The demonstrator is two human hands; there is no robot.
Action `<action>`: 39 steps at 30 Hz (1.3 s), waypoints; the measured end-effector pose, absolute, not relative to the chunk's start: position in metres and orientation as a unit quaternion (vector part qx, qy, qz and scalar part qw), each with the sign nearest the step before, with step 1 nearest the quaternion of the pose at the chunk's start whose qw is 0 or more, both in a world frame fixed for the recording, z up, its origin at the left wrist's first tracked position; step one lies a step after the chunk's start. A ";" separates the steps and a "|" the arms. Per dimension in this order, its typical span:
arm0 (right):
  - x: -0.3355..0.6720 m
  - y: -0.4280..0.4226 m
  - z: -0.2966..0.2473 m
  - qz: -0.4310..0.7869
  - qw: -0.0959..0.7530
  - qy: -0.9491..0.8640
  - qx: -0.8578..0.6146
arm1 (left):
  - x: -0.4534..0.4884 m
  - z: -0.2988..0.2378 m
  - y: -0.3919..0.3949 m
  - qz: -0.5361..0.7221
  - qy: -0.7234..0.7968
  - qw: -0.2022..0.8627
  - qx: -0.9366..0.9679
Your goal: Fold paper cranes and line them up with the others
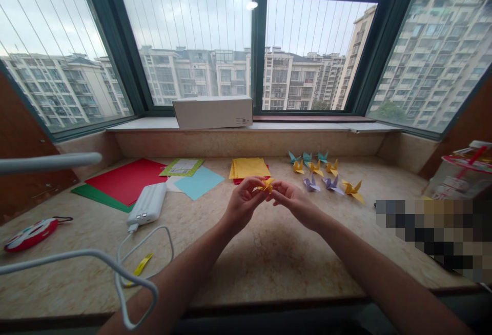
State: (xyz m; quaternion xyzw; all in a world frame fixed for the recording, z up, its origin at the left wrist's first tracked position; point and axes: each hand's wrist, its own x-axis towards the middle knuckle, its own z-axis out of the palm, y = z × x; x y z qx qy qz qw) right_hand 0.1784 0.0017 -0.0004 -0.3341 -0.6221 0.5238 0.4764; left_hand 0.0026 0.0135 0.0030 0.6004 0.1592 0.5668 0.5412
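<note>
Between my two hands, above the marble sill, is a small folded yellow paper piece point(266, 185); it looks like an origami crane, partly covered by fingers. My left hand point(244, 199) pinches it from the left. From the right, my right hand point(290, 197) grips its other side with thumb and fingers. Just behind my hands lies a stack of yellow paper point(249, 168) over red sheets. To the right stand finished paper cranes in rows: teal cranes point(307, 158) at the back, yellow cranes point(315, 168) in the middle, purple cranes point(332, 184) and a larger yellow crane point(353, 190) in front.
On the left are red paper point(130, 178), light blue paper point(199, 182), a white power bank point(147, 204) with a looping cable point(88, 254), and a red-and-white object point(33, 234). A white box point(213, 113) stands by the window. A plastic cup point(461, 171) sits far right, near a pixelated patch.
</note>
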 end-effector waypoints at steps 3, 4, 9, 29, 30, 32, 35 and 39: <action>0.178 0.003 -0.002 0.579 0.498 -0.576 -0.292 | 0.003 0.003 0.014 0.570 0.160 0.523 0.613; 0.178 0.004 -0.003 0.581 0.510 -0.565 -0.288 | 0.003 0.002 0.015 0.572 0.159 0.517 0.616; 0.180 0.008 -0.003 0.550 0.563 -0.533 -0.309 | 0.002 0.001 0.015 0.575 0.162 0.487 0.637; 0.188 0.012 0.000 0.517 0.586 -0.512 -0.357 | -0.004 0.004 0.023 0.598 0.273 0.521 0.545; 0.188 0.012 0.001 0.515 0.595 -0.505 -0.355 | -0.004 0.004 0.024 0.600 0.268 0.525 0.540; 0.189 0.013 0.002 0.511 0.609 -0.492 -0.354 | -0.005 0.005 0.024 0.602 0.258 0.537 0.531; 0.191 0.014 0.003 0.506 0.616 -0.486 -0.358 | -0.005 0.006 0.024 0.604 0.249 0.555 0.515; 0.193 0.015 0.003 0.505 0.623 -0.481 -0.354 | -0.004 0.009 0.023 0.618 0.240 0.571 0.485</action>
